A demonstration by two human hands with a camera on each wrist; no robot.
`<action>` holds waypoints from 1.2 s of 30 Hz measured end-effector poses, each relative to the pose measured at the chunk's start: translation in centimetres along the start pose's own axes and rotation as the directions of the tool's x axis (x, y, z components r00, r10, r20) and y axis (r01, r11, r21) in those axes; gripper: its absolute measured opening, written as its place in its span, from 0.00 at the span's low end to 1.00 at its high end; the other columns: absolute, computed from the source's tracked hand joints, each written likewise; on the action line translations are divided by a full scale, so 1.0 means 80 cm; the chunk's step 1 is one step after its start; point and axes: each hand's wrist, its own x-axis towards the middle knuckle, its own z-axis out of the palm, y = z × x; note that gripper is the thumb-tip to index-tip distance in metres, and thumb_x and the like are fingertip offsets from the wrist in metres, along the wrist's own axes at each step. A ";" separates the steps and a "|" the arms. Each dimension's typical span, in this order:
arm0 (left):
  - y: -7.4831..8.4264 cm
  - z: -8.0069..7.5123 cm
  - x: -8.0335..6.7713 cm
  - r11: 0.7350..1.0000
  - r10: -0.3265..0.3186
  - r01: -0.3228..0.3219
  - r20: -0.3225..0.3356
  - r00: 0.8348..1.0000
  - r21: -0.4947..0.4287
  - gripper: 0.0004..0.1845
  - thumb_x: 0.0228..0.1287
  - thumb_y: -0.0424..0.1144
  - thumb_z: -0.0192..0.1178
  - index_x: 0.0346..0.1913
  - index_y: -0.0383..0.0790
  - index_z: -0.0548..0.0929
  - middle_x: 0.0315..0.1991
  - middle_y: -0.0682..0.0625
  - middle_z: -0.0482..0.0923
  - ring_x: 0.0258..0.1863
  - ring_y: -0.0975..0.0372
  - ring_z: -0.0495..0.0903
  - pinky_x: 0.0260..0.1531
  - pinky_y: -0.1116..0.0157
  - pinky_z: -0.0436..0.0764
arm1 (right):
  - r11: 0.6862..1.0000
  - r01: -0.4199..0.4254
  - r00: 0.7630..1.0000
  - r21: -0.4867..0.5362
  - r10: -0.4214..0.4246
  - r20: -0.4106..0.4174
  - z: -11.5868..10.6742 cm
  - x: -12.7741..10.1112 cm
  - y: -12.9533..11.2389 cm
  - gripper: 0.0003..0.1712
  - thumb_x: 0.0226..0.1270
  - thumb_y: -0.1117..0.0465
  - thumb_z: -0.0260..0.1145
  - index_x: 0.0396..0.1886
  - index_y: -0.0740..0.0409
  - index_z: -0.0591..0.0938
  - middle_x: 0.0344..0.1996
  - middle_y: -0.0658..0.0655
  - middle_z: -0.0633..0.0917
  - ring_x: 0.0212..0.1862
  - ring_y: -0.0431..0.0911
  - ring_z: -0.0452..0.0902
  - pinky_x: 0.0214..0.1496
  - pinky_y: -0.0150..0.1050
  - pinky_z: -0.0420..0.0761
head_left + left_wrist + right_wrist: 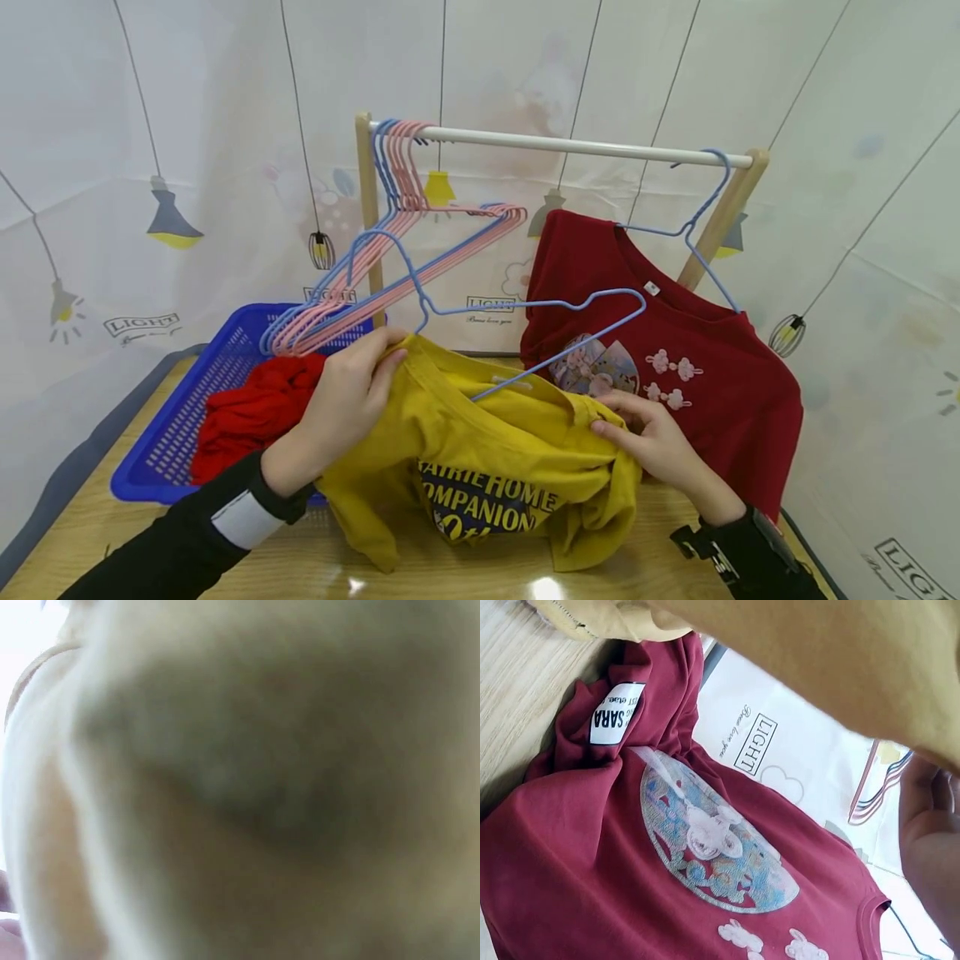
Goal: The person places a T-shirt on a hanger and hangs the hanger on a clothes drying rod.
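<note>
1. We are looking at a wooden table [315,567] that is carrying a small clothes rack [570,147] with a white rail between two wooden posts.
2. We are recording a dark red shirt [697,375] hanging on a blue hanger at the right end of the rail; the right wrist view is showing its round floral print and a white label.
3. We are noting a yellow T-shirt [480,467] with dark blue lettering, bunched on the table in front of the rack, between both hands.
4. We are seeing a blue basket [187,400] standing at the left of the table, with a red garment [255,412] lying in it.
5. We are observing a bundle of pink and blue hangers [390,242] hanging at the left end of the rail.
6. We are finding a blue wire hanger [525,308] partly threaded into the yellow T-shirt's neck opening, its hook near the left hand.
7. The left hand [348,400] is pinching the yellow fabric at the collar, fingers curled round it.
8. The right hand [652,442] is gripping the opposite shoulder of the yellow T-shirt.
9. The left wrist view is blurring out entirely; we cannot tell anything from it.
</note>
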 end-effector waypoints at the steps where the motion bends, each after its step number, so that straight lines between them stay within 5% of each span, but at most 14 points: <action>1: -0.001 0.000 -0.001 1.000 -0.001 0.001 0.002 1.000 -0.002 0.07 0.69 0.22 0.62 0.47 0.29 0.83 0.39 0.42 0.84 0.33 0.58 0.81 0.33 0.57 0.82 | 1.000 0.022 1.000 -0.007 -0.022 -0.006 0.000 0.001 0.000 0.18 0.72 0.79 0.61 0.56 0.63 0.85 0.45 0.51 0.85 0.37 0.42 0.82 0.36 0.34 0.83; 6: 0.000 0.001 -0.005 1.000 -0.006 0.006 0.013 1.000 -0.003 0.07 0.68 0.21 0.62 0.47 0.29 0.82 0.39 0.42 0.84 0.34 0.57 0.80 0.36 0.56 0.83 | 0.998 0.058 0.993 -0.023 -0.060 -0.097 0.006 0.005 -0.003 0.16 0.71 0.80 0.59 0.49 0.65 0.88 0.45 0.52 0.83 0.45 0.41 0.78 0.43 0.30 0.80; 10: 0.003 0.002 -0.006 1.000 -0.010 0.010 0.033 0.999 0.017 0.06 0.69 0.22 0.62 0.47 0.29 0.81 0.39 0.42 0.83 0.34 0.56 0.81 0.37 0.55 0.84 | 0.999 -0.015 0.979 0.032 0.021 -0.204 0.007 0.007 -0.015 0.14 0.75 0.77 0.57 0.47 0.69 0.88 0.48 0.50 0.84 0.51 0.41 0.78 0.50 0.29 0.79; 16: 0.002 -0.007 -0.008 0.998 -0.009 0.008 0.011 1.000 0.067 0.06 0.68 0.21 0.61 0.45 0.28 0.80 0.36 0.41 0.82 0.32 0.54 0.80 0.34 0.54 0.83 | 0.964 -0.167 0.913 0.209 0.231 -0.336 0.007 0.014 -0.031 0.15 0.82 0.66 0.56 0.45 0.59 0.90 0.37 0.49 0.88 0.37 0.40 0.83 0.40 0.31 0.82; 22: 0.000 -0.012 -0.007 0.997 0.022 -0.023 0.016 1.000 0.077 0.07 0.67 0.19 0.61 0.46 0.28 0.80 0.37 0.40 0.82 0.34 0.52 0.82 0.37 0.52 0.85 | 0.984 -0.141 0.881 0.113 0.176 -0.438 0.006 0.013 -0.030 0.15 0.83 0.65 0.54 0.40 0.67 0.86 0.27 0.52 0.83 0.25 0.41 0.79 0.27 0.30 0.80; 26: -0.001 -0.012 -0.007 0.995 0.042 -0.043 0.019 0.999 0.093 0.09 0.66 0.18 0.62 0.46 0.28 0.80 0.37 0.40 0.82 0.32 0.54 0.80 0.35 0.54 0.85 | 0.982 -0.114 0.863 0.149 0.172 -0.475 0.005 0.011 -0.025 0.15 0.83 0.66 0.54 0.40 0.60 0.86 0.27 0.51 0.82 0.24 0.39 0.78 0.26 0.29 0.79; 29: -0.002 -0.011 -0.008 0.995 0.046 -0.049 0.031 0.998 0.089 0.09 0.65 0.18 0.62 0.45 0.29 0.80 0.36 0.42 0.81 0.30 0.56 0.78 0.33 0.56 0.84 | 0.974 -0.100 0.875 0.203 0.183 -0.448 0.003 0.009 -0.023 0.15 0.84 0.65 0.53 0.40 0.56 0.86 0.28 0.50 0.82 0.25 0.38 0.78 0.27 0.29 0.80; 36: 0.001 -0.010 -0.005 1.000 0.015 -0.014 0.044 0.999 -0.015 0.09 0.68 0.18 0.59 0.47 0.29 0.80 0.37 0.43 0.81 0.31 0.60 0.75 0.33 0.59 0.81 | 0.974 -0.082 0.985 0.212 0.111 -0.131 -0.007 0.006 -0.013 0.17 0.85 0.67 0.47 0.66 0.58 0.74 0.37 0.50 0.83 0.35 0.40 0.81 0.39 0.32 0.82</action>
